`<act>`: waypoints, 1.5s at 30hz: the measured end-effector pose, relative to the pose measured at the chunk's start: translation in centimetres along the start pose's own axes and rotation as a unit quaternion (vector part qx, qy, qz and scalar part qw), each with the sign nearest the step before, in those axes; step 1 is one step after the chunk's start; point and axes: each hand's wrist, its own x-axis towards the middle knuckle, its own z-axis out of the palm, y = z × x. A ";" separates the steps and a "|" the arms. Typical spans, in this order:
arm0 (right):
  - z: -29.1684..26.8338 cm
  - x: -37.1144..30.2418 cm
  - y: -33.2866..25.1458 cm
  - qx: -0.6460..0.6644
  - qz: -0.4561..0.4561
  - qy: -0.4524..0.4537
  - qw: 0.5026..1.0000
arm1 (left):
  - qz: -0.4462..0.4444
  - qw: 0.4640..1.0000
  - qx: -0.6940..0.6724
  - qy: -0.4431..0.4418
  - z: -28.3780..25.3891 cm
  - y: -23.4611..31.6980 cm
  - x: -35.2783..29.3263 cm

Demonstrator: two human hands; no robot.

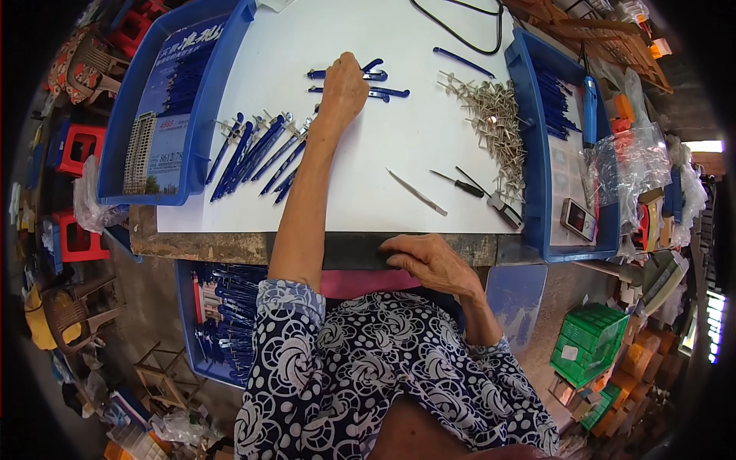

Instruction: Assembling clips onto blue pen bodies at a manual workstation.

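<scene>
My left hand (345, 84) reaches far across the white work surface (284, 38), over a small group of slim blue pieces (376, 76). Its fingers are curled closed, and whatever lies under them is hidden. Nearer and to the left, several long blue strips (253, 153) with silver metal bits at their far ends lie fanned out. At the table's near edge, my right hand (433, 261) rests with loosely bent fingers, apart and holding nothing. In front of it lie tweezers (416, 192), a screwdriver with a black handle (458, 183) and a dark-handled hand tool (504, 211).
A pile of small silver metal parts (494, 123) spreads at the right, near a single blue strip (464, 63). Blue trays flank the surface at left (198, 146) and right (537, 153). A black cable (460, 42) loops at the far edge. Below the table, a blue bin (188, 307) holds blue strips.
</scene>
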 end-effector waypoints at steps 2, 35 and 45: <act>0.2 0.0 0.0 0.001 -0.004 0.004 1.000 | -0.009 1.000 -0.011 -0.010 -0.2 0.3 -0.6; -10.3 4.8 6.4 -0.300 -0.010 0.452 0.840 | -0.162 0.694 -0.691 -0.122 -3.7 6.2 -10.2; -10.9 7.4 7.9 -0.497 -0.039 0.416 0.760 | -0.225 0.661 -0.703 -0.131 -3.2 5.4 -11.4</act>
